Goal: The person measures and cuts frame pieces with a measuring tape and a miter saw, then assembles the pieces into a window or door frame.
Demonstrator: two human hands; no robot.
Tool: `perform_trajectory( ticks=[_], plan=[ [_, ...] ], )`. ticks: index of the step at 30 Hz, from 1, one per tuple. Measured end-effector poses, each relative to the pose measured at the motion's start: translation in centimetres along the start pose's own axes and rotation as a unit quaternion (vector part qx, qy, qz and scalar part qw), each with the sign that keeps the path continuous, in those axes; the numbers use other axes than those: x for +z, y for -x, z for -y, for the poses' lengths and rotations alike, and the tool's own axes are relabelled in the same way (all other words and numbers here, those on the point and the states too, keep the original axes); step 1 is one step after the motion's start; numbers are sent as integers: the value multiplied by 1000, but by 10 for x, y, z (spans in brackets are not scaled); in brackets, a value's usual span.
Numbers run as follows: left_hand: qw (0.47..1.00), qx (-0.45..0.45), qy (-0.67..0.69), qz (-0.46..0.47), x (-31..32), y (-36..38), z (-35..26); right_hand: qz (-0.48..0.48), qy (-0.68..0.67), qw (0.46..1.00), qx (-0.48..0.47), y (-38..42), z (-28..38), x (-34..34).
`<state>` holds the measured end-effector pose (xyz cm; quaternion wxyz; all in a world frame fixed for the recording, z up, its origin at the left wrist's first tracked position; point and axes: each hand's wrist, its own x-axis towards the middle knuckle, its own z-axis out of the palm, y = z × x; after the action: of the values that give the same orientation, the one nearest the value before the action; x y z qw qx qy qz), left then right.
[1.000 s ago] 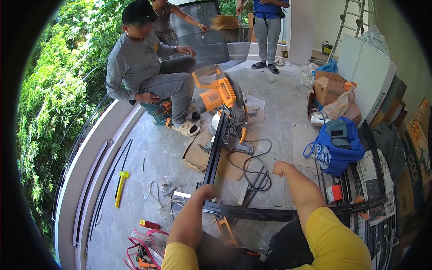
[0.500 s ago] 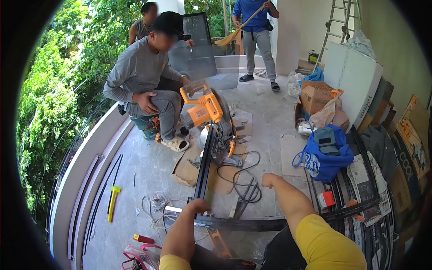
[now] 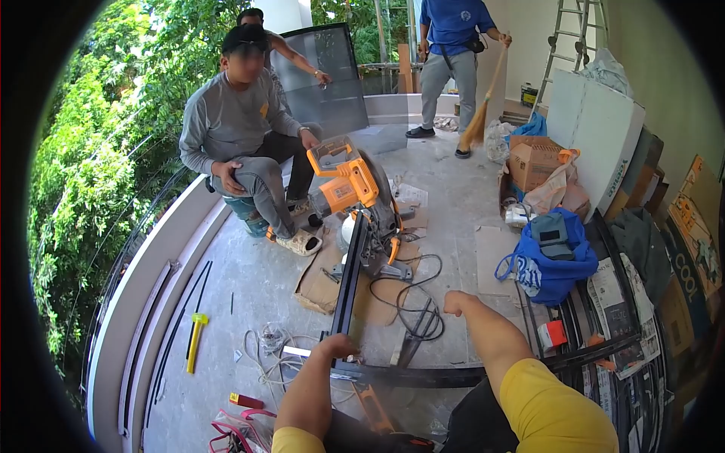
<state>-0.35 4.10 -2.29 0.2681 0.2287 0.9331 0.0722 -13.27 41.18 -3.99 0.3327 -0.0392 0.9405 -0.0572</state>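
My left hand [image 3: 334, 348] is closed on the near end of a long black metal bar [image 3: 350, 283], by the corner where it meets a crosswise black bar [image 3: 445, 377]. Away from me the long bar runs under an orange miter saw [image 3: 349, 181]. My right hand [image 3: 460, 303] reaches forward with curled fingers, beside the looped black cable [image 3: 433, 326]; I cannot tell what, if anything, it holds. Between the hands lies a short dark metal piece [image 3: 412, 340]. The crosswise bar passes in front of my legs.
A person in grey [image 3: 234, 124] sits beside the saw; another is behind. A person in blue [image 3: 455, 30] holds a broom [image 3: 477, 124]. A yellow tool [image 3: 196, 341] lies left; a blue bag [image 3: 553, 260], cardboard box [image 3: 531, 162] and stacked black bars stand right. A ladder [image 3: 565, 45] leans behind.
The person in grey has lifted and turned the head. The person in blue has lowered the broom to the floor. My hands keep their places; the view has shifted slightly.
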Motion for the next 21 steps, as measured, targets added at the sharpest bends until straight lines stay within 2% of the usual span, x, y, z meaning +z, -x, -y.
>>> perform_trajectory(
  ticks=[2, 4, 5, 7, 9, 11, 12, 13, 14, 16, 18, 19, 20, 21],
  plan=[
    [1000, -8, 10, 5, 2, -2, 0, 17, 4, 1000, 9, -9, -4, 5],
    [999, 31, -20, 13, 1, -1, -1, -1, 68, 997, -26, -42, -18, 20],
    [999, 24, -16, 16, -2, 3, -3, 3, 70, 997, -33, -41, -19, 22],
    [995, 79, -51, -19, -7, 10, -8, -10, 31, 999, -25, -36, -19, 20],
    [998, 47, -19, -25, 0, 2, 0, 15, 52, 998, -31, -50, -20, 17],
    [998, -21, 50, 13, 8, -6, 8, 48, 72, 996, -31, -68, -33, 30],
    [994, -52, 91, 32, 17, -4, 7, 46, 100, 990, -86, -75, -41, 44],
    [994, -55, 94, 32, 24, -3, 10, 36, 128, 981, -140, -86, -45, 47],
    [992, -64, 107, 8, 29, -1, 14, 37, 129, 981, -142, -67, -35, 41],
    [990, -70, 117, -20, 36, -7, 28, 21, 9, 1000, -9, 3, -5, 9],
    [994, -45, 74, -66, 52, -11, 44, 10, 13, 1000, -9, 18, 5, -4],
    [984, -67, 130, -102, 61, -11, 50, 8, 21, 1000, -9, 24, 3, -2],
    [993, -30, 91, -65, 66, -14, 65, -31, 101, 991, -77, -14, -17, 15],
    [935, -219, 278, -40, 33, 10, 46, -102, 130, 981, -105, -23, -24, 10]
  ],
)
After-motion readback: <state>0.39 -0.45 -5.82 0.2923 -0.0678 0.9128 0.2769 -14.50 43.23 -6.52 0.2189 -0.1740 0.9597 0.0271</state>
